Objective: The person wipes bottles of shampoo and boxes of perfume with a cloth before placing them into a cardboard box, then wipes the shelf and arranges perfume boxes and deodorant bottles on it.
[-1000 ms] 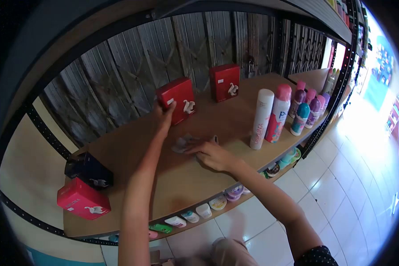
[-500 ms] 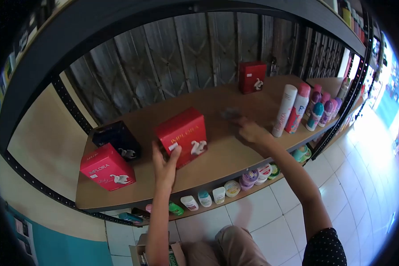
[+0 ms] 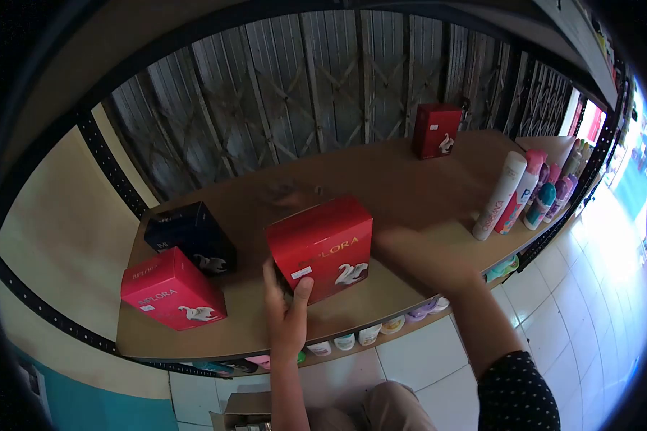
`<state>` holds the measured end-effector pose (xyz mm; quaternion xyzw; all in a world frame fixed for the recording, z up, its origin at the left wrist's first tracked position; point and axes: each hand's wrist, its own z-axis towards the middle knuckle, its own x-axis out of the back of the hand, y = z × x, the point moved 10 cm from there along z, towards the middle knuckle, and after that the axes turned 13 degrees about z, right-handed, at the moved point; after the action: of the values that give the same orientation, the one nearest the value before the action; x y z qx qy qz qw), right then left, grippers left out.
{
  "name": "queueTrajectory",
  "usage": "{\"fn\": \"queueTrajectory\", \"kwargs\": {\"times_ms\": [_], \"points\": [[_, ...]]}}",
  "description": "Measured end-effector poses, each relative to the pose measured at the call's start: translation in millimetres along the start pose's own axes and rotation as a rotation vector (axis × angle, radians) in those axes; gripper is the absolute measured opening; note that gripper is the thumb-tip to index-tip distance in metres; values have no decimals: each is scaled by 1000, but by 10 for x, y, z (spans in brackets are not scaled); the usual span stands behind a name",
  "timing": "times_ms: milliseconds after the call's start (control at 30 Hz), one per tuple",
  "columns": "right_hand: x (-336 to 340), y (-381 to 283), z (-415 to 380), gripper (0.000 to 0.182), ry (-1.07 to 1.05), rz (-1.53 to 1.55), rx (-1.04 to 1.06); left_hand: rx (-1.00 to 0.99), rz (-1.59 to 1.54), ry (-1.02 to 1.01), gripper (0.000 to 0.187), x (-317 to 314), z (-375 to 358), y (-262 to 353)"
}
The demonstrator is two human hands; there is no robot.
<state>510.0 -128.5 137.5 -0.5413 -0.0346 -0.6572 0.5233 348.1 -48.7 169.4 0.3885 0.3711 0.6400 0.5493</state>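
My left hand [image 3: 289, 309] grips a red IMPLORA box [image 3: 320, 248] with a white swan and a small white label, its thumb pressed on the front face. The box is tilted over the brown shelf board [image 3: 381, 179]. My right hand [image 3: 420, 258] is smeared by motion at the right of this box, so its fingers cannot be made out. A dark blurred patch shows on the board behind the box; what it is cannot be told. To the left stand a pink-red IMPLORA box [image 3: 172, 291] and a dark blue box [image 3: 194, 237], both with swans.
Another red box [image 3: 436, 131] stands at the back right. A white spray can [image 3: 499, 197], a pink-capped can [image 3: 522, 190] and several bottles line the right end. Tubs and bottles [image 3: 370, 334] sit on the shelf below. A cardboard box [image 3: 244, 409] is near my knees.
The red box in my left hand has come nearer and a little right in view. My right hand has moved lower and closer to this box, now more blurred. The view has shifted.
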Motion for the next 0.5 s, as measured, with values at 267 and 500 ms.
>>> {"fn": "queueTrajectory", "kwargs": {"times_ms": [267,500], "points": [[1140,1371,-448,30,131,-180,-330,-38,-32,-1,48,-12,10,-21],[768,597,-438,36,140,-77,-74,0,94,49,49,165,-46,-70]]}}
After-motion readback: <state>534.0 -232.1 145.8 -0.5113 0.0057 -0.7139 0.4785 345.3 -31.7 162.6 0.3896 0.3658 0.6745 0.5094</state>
